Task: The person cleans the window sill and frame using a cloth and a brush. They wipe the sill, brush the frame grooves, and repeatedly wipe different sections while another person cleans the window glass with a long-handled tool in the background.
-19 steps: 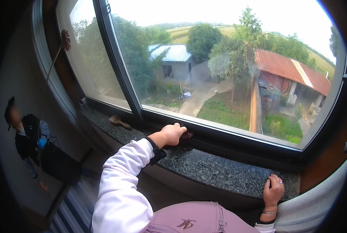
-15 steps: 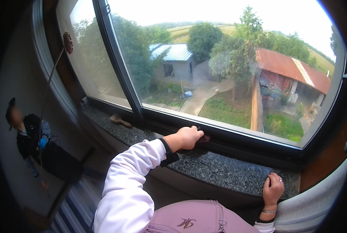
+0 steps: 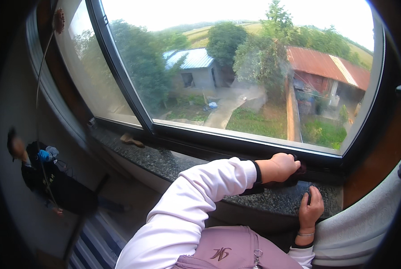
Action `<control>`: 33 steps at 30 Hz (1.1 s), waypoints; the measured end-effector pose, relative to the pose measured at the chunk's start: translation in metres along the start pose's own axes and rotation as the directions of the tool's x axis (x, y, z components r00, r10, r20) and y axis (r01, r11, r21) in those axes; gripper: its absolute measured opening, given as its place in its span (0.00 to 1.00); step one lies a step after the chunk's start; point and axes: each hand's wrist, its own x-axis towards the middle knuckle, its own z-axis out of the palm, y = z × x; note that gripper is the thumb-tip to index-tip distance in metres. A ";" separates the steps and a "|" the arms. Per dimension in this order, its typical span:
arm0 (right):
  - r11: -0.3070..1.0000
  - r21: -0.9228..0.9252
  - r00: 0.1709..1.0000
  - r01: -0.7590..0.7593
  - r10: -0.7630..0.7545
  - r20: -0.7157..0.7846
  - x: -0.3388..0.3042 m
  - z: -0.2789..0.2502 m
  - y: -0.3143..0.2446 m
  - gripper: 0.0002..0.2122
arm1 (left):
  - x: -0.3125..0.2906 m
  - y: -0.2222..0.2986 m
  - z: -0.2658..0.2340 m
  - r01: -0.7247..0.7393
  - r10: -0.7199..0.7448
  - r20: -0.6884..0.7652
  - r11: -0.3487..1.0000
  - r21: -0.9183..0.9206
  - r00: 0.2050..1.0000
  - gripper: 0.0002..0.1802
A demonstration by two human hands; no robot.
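At the lower window frame [image 3: 236, 146], my left hand [image 3: 279, 167] is closed around a dark reddish thing [image 3: 302, 168], perhaps a cloth. Most of it lies hidden behind my fingers, so its kind is unclear. It sits on the dark track just above the speckled stone sill [image 3: 249, 202]. My right hand [image 3: 311, 208] is by the sill's front edge at the right end, fingers raised and thumb apart, with nothing visible in it.
A brown brush-like object [image 3: 132, 141] lies on the sill's left part. At the left, another person [image 3: 52, 175] in dark clothes and a blue glove holds a long thin pole with a reddish fluffy head [image 3: 59, 20]. A pale curtain [image 3: 366, 228] hangs at right.
My left hand has slid rightward along the lower frame with the dark reddish thing. My right hand's fingers have lifted from the sill edge. The view has shifted a little.
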 end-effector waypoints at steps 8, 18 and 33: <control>0.999 -0.008 0.999 -0.044 0.044 -0.008 -0.001 -0.002 0.002 0.13 | 0.021 -0.007 0.009 -0.081 -0.093 -0.261 0.808 -0.584 0.961 0.23; 0.998 -0.050 0.999 -0.032 0.034 0.037 -0.002 0.001 0.004 0.12 | -0.042 -0.039 -0.020 -0.118 -0.144 -0.101 -0.116 -0.986 0.984 0.29; 0.784 0.567 0.873 -0.253 -0.067 0.483 0.020 -0.007 -0.044 0.17 | -0.099 -0.009 -0.011 -0.349 0.038 -0.409 0.597 -0.722 0.912 0.22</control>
